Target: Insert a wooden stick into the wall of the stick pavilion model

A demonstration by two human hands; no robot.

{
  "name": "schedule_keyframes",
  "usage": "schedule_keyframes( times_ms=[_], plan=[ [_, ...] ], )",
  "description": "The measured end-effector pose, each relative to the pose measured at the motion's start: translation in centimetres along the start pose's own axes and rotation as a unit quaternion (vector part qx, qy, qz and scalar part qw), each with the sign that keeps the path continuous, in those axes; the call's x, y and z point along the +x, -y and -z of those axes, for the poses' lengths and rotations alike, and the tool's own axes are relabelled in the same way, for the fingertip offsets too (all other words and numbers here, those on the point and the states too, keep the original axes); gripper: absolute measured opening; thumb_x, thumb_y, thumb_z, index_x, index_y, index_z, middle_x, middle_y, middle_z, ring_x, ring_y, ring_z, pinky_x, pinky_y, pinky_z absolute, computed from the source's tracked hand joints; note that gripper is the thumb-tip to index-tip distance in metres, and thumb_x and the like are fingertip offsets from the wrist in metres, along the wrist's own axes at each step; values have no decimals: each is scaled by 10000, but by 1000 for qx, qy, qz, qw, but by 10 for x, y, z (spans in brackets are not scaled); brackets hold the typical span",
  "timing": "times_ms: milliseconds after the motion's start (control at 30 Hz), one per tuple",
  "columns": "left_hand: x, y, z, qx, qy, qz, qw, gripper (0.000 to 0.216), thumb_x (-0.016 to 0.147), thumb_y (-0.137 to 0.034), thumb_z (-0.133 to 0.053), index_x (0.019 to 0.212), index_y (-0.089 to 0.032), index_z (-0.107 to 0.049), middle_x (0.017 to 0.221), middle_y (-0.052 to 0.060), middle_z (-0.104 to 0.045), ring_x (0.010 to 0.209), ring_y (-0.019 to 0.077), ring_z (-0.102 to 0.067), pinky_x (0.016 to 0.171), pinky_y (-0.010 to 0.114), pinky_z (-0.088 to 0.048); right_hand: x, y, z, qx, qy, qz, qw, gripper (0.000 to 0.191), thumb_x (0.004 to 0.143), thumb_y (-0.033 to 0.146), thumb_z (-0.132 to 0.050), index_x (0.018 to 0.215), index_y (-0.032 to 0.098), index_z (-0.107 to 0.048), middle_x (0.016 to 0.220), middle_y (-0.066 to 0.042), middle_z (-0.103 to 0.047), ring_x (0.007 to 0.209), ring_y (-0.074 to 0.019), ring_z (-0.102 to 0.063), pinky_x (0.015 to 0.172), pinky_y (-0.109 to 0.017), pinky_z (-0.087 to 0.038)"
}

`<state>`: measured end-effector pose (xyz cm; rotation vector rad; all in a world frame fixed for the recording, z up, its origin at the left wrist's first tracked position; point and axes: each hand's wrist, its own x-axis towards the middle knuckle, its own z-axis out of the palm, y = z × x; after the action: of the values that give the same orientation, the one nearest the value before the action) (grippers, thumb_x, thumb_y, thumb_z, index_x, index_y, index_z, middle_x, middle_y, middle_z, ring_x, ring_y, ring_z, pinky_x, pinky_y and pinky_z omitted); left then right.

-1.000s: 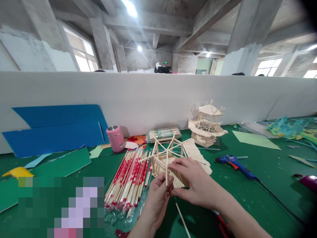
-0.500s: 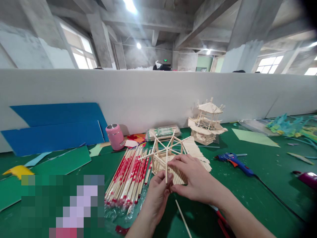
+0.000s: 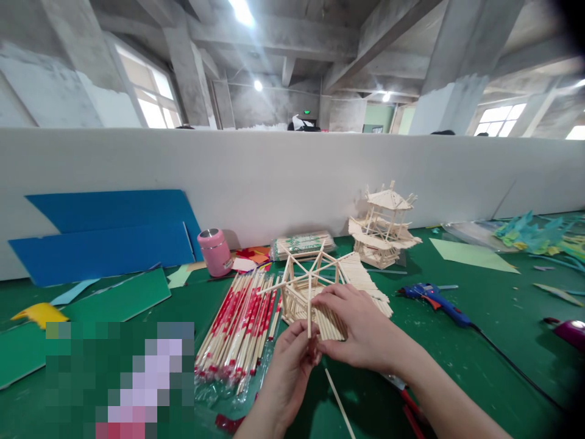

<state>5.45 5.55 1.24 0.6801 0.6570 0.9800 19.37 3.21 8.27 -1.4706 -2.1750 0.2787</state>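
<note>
A hexagonal frame of wooden sticks [image 3: 297, 275] stands before me, its roof sticks meeting at a raised centre. My left hand [image 3: 292, 366] is closed around the frame's near corner, below the end of the front roof stick. Around the same stick curls my right hand [image 3: 359, 332], its fingers at the front edge of the frame and its thumb close to my left fingertips. Exactly what both sets of fingertips press on is partly hidden. A panel of sticks laid side by side [image 3: 359, 274] spreads at the frame's right. One loose stick [image 3: 339, 402] lies near my wrists.
Red-wrapped chopsticks [image 3: 240, 323] lie left of the frame. Behind are a packet of sticks [image 3: 301, 245], a pink flask [image 3: 214, 253] and a stick pagoda [image 3: 381, 228]. A blue glue gun [image 3: 434, 302] with its cord lies right. Red-handled pliers or cutters [image 3: 409, 405] sit under my right forearm.
The view has shifted slightly, so things appear a little further right. My left fingers sit slightly lower at the frame's corner; my right hand keeps its place.
</note>
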Motion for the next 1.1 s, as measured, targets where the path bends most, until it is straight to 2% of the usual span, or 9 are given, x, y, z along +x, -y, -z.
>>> schedule_keyframes(
  times_ms=[133, 233, 300, 367, 433, 533, 867, 1033, 1100],
  plan=[
    [-10, 3, 8, 40, -19, -3, 999, 117, 685, -235, -617, 601, -161, -584, 473, -53, -420, 438, 69, -329, 457, 204, -244, 0, 0, 0, -3, 4, -5, 1000, 439, 633, 304, -635, 1051, 239, -518, 1085, -24, -521, 1010, -204, -442, 865, -356, -329],
    [-24, 18, 13, 152, -26, -29, 988, 157, 639, -179, -647, 503, -163, -571, 441, -38, -426, 440, 90, -336, 453, 224, -224, 0, 0, 1, -4, 9, -8, 1000, 470, 613, 301, -649, 1059, 242, -513, 1098, -23, -517, 1020, -212, -434, 878, -360, -320],
    [-32, 33, 13, 415, 36, -76, 906, 139, 622, -173, -637, 489, -181, -597, 486, 6, -509, 471, 130, -406, 484, 251, -272, 0, 0, 1, -4, 14, -8, 1000, 476, 609, 302, -652, 1060, 244, -512, 1103, -22, -517, 1019, -214, -433, 883, -362, -315],
    [-36, 49, 7, 611, 106, -83, 780, 37, 587, -208, -665, 558, -186, -658, 584, 96, -627, 556, 225, -512, 564, 331, -345, 0, -1, 1, -6, 16, -10, 1000, 471, 615, 312, -650, 1061, 243, -511, 1111, -23, -515, 1022, -215, -432, 885, -363, -312],
    [-35, 61, -3, 759, 122, -50, 637, 163, 677, -205, -567, 724, -125, -700, 772, 230, -668, 752, 364, -568, 688, 479, -355, 0, -1, 1, -8, 18, -12, 1000, 465, 618, 317, -650, 1056, 241, -514, 1111, -26, -515, 1023, -216, -432, 881, -363, -313],
    [-31, 63, -18, 798, 142, -14, 586, 336, 611, -191, -610, 870, 15, -668, 855, 323, -637, 836, 437, -553, 733, 570, -323, 0, -2, 1, -7, 21, -13, 1000, 465, 620, 324, -653, 1057, 245, -512, 1114, -22, -513, 1025, -213, -431, 878, -361, -314],
    [-38, 29, 1, 844, 91, -21, 528, 317, 552, -29, -488, 819, 3, -655, 781, 262, -665, 753, 395, -603, 689, 513, -383, 0, -2, 1, 1, 20, -5, 1000, 464, 618, 332, -656, 1051, 243, -516, 1108, -26, -526, 1014, -218, -436, 872, -355, -314],
    [-41, 25, 10, 837, 74, -34, 540, 262, 560, -55, -458, 745, -66, -644, 736, 200, -674, 687, 346, -622, 606, 399, -408, 1, -2, 0, 1, 18, -6, 1000, 486, 597, 316, -670, 1052, 244, -515, 1105, -18, -522, 1012, -209, -437, 876, -345, -309],
    [-44, 28, 16, 808, 41, -39, 587, 193, 572, -62, -436, 646, -129, -601, 648, 127, -650, 616, 286, -609, 517, 314, -369, 1, -2, 1, 0, 18, -8, 1000, 498, 596, 317, -671, 1062, 246, -511, 1110, -20, -519, 1014, -211, -437, 873, -350, -312]
  ],
)
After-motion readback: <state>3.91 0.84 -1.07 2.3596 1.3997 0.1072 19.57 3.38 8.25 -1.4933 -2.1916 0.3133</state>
